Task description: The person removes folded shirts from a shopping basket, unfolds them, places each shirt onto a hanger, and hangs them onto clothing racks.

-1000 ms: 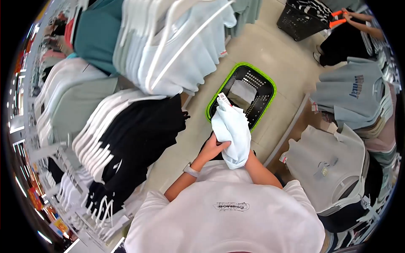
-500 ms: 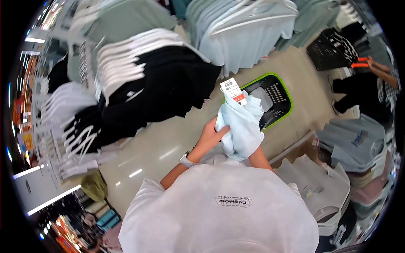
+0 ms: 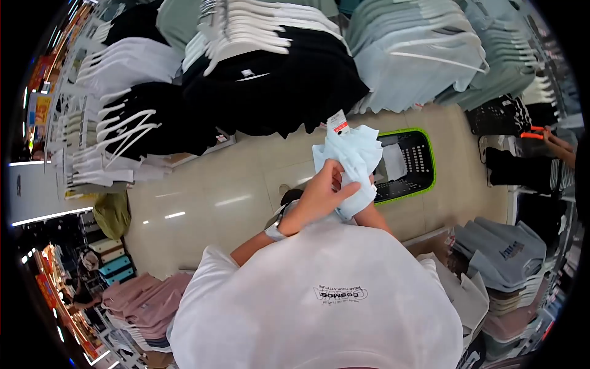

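Observation:
A bunched light blue garment hangs in front of my chest, with a white and red price tag standing out at its top. My left hand, a watch on its wrist, has curled fingers and thumb closed on the near left side of the cloth. From the other side my right hand holds the bundle; folds cover most of its fingers. Just beyond, to the right, a black shopping basket with a green rim rests on the floor, a pale packet inside it.
Black shirts and pale blue shirts hang on white hangers along the far side. Grey shirts are at the right, pink ones at lower left. Another person's hand grips the orange handle of a dark basket.
My left hand has shifted from the garment's left edge to across its near face, fingers now curled. The cloth is bunched differently. The view has turned, bringing the racks round.

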`<state>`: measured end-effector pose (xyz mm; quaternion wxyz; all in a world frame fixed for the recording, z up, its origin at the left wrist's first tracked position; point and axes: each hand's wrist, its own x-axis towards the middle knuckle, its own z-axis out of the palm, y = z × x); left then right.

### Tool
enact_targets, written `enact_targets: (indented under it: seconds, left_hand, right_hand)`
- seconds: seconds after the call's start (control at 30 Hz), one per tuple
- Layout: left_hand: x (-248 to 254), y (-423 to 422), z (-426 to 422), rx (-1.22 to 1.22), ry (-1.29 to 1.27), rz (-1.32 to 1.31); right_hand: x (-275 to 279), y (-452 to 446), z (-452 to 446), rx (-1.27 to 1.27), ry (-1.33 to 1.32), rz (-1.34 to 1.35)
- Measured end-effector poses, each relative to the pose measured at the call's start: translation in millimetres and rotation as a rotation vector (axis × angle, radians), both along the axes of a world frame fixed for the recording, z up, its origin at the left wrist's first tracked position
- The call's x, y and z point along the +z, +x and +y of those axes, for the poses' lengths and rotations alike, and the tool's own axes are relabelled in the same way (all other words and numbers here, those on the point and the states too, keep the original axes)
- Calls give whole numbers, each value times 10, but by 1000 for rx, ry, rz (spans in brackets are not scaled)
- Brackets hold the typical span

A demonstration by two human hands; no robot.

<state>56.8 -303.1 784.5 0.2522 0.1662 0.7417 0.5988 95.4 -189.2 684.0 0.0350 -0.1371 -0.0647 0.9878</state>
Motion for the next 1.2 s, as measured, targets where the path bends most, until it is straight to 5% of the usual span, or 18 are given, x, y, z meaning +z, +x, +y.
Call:
enact_targets:
  seconds: [0.1,0.23,0.4,0.47,0.53,0.67,0.73,0.9,1.0,1.07,1.13,1.2]
  left_hand:
    - [52,-129,-122,-6,-225,5]
    - [-236,-282,-448,21,-16,-27]
    - [-123,-364,-784,107,304,-328]
    - [-107,-393,-890,135,195,-383]
    - [-33,-444,-901,348,353,-446]
    - [179,-643,-824,207,409,-340]
    - [201,-698,-730,200,417,-357]
    - [361,-651,-463,-40,429,-353]
    - [351,-585,-243,-156,350,-316]
    - [416,-477,-109,-209,264,-322]
    - [444,-357,1,-258,177,-325]
    - [449,-275,113,-553,121,-278]
  right_hand:
    - [222,-113,-223,-18,557,-224]
    - [469,-230,-432,-35,767,-218]
    - [478,-344,-608,-48,605,-377]
    - [356,-348,-630,-103,602,-334]
    - [260,-292,-580,-58,1002,-388]
    - [467,-165,-565,72,969,-430]
    - [500,-133,-479,104,583,-287]
    - [484,50,-140,139,576,-297]
    - [265,196,144,241,929,-528]
    - [392,266,223,-236,1349,-442]
    - [669,365,438,-270,1530,-435]
    - [1001,405,611,-532,1773,-100]
